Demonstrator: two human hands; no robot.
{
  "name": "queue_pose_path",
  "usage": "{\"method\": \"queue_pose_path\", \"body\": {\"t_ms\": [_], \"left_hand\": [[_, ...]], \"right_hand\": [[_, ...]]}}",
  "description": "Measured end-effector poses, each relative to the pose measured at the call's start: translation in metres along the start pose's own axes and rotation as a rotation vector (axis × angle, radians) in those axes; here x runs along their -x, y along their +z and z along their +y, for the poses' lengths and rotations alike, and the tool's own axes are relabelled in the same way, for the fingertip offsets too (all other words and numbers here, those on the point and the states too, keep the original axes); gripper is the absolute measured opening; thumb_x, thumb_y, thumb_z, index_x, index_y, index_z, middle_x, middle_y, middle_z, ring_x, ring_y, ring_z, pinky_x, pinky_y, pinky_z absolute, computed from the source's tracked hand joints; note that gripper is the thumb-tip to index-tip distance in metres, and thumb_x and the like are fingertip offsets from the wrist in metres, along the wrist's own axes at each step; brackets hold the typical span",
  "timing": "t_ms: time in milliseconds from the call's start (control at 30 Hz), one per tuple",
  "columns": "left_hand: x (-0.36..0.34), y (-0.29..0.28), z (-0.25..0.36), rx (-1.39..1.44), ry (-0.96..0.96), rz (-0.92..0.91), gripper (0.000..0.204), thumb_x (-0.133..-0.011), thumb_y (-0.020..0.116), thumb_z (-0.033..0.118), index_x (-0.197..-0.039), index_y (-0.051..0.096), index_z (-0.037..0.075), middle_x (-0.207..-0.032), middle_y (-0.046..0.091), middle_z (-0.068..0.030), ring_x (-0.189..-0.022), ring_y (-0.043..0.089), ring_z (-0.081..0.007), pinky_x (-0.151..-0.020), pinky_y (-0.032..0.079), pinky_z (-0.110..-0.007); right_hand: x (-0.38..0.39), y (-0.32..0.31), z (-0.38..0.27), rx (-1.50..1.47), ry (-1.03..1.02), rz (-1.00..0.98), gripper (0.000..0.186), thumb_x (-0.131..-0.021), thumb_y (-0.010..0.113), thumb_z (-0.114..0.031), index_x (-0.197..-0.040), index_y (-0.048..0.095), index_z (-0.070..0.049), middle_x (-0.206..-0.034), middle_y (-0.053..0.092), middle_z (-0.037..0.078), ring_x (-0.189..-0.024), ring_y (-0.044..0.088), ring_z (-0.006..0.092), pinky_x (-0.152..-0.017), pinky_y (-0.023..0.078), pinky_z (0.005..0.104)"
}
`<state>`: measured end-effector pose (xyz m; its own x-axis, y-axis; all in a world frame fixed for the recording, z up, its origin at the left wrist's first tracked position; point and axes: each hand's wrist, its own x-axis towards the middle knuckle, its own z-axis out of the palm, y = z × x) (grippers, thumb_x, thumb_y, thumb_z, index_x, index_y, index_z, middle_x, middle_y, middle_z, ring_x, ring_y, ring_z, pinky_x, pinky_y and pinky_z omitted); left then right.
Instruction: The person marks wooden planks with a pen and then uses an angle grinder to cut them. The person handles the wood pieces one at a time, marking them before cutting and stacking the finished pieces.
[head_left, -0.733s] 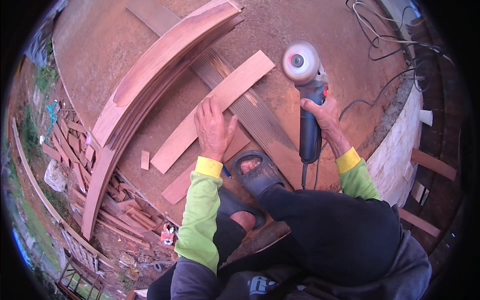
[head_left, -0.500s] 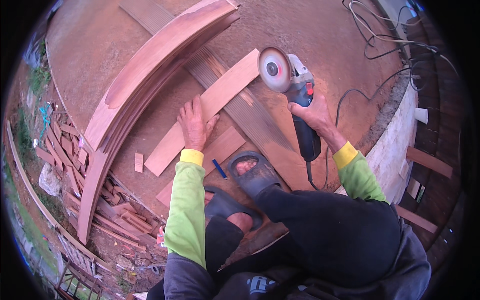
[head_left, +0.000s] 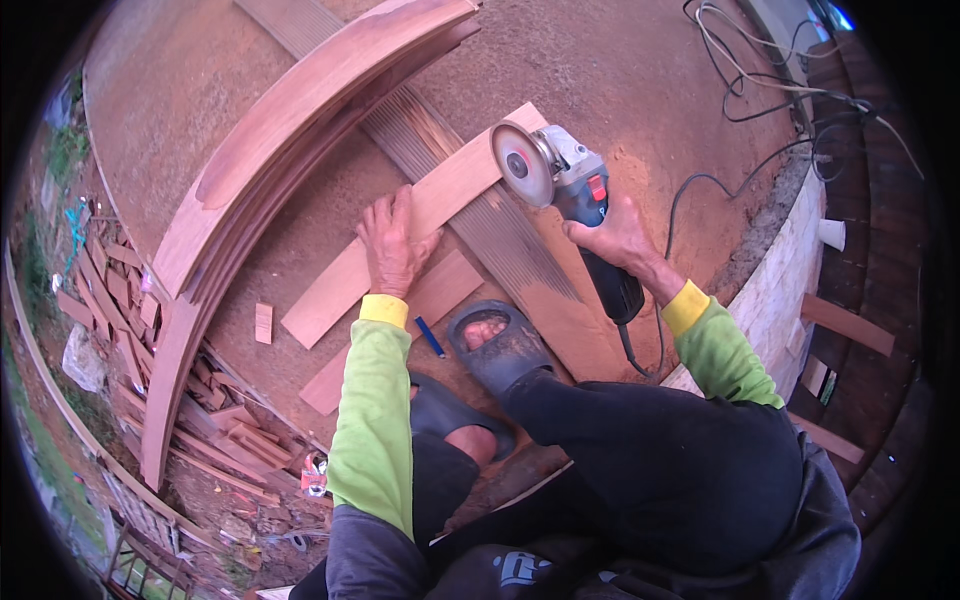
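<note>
My left hand (head_left: 398,245) lies across a pale wooden plank (head_left: 455,180), fingers curled at one edge and thumb by the other. The plank rests across a dark grooved board (head_left: 525,255). My right hand (head_left: 625,240) grips a blue-and-black angle grinder (head_left: 580,180) whose disc (head_left: 520,163) is over the plank's upper right end; whether they touch I cannot tell. A blue pencil-like stick (head_left: 430,337) and a small wood block (head_left: 264,323) lie nearby.
Stacked curved timbers (head_left: 260,150) arch along the left, beside scattered offcuts (head_left: 115,290). My sandalled feet (head_left: 490,340) are just below the boards. Tangled cords (head_left: 760,60) lie at the upper right, beside a pale stone edge (head_left: 775,280) and a dark lower surface (head_left: 870,230).
My right hand has tilted the grinder and moved it left, bringing its disc over the plank's end. My left hand has shifted slightly left, still on the plank.
</note>
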<state>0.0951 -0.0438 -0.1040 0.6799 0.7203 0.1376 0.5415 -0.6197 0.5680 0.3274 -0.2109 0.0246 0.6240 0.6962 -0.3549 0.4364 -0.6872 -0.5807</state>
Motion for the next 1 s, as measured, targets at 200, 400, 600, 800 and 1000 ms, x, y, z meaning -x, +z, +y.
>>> {"method": "queue_pose_path", "body": {"t_ms": [200,400,600,800,1000], "left_hand": [[-0.001,-0.003,-0.001,-0.026,0.018,0.019,0.076,-0.061,0.085,0.030,-0.127,0.055,0.008,-0.110,0.055,-0.0124,-0.104,0.051,-0.0316,-0.089,0.041,-0.044],[0.000,-0.004,0.002,-0.085,-0.009,0.021,0.072,-0.065,0.081,0.043,-0.124,0.056,0.010,-0.106,0.056,-0.0101,-0.101,0.052,-0.0300,-0.085,0.042,-0.043],[-0.001,0.000,0.001,-0.084,0.023,0.063,0.071,-0.065,0.079,0.043,-0.123,0.056,0.009,-0.106,0.056,-0.0096,-0.097,0.052,-0.0294,-0.084,0.042,-0.042],[-0.001,0.000,0.001,-0.103,-0.003,0.057,0.071,-0.063,0.081,0.041,-0.122,0.057,0.011,-0.105,0.056,-0.0093,-0.097,0.053,-0.0290,-0.083,0.043,-0.042],[-0.001,0.000,0.002,-0.108,0.006,0.064,0.071,-0.064,0.082,0.042,-0.123,0.058,0.010,-0.102,0.056,-0.0091,-0.097,0.053,-0.0287,-0.082,0.044,-0.041]], "right_hand": [[-0.004,0.005,0.010,0.043,-0.040,-0.031,0.060,-0.064,0.073,-0.027,-0.108,0.054,0.010,-0.090,0.066,0.022,-0.083,0.067,0.0296,-0.076,0.053,0.0391],[-0.006,0.007,0.016,0.078,-0.070,-0.080,0.064,-0.064,0.073,-0.027,-0.111,0.052,0.011,-0.091,0.065,0.024,-0.084,0.067,0.0335,-0.078,0.053,0.0403],[-0.008,0.005,0.019,0.127,-0.046,-0.109,0.067,-0.063,0.072,-0.028,-0.114,0.053,0.011,-0.091,0.065,0.026,-0.085,0.067,0.0357,-0.078,0.053,0.0413],[-0.008,0.000,0.012,0.145,-0.031,-0.147,0.065,-0.063,0.071,-0.028,-0.112,0.054,0.011,-0.086,0.066,0.026,-0.081,0.067,0.0359,-0.075,0.053,0.0416],[-0.009,0.002,0.015,0.161,-0.055,-0.122,0.063,-0.063,0.071,-0.027,-0.112,0.055,0.010,-0.084,0.066,0.025,-0.080,0.068,0.0353,-0.074,0.053,0.0414]]}}
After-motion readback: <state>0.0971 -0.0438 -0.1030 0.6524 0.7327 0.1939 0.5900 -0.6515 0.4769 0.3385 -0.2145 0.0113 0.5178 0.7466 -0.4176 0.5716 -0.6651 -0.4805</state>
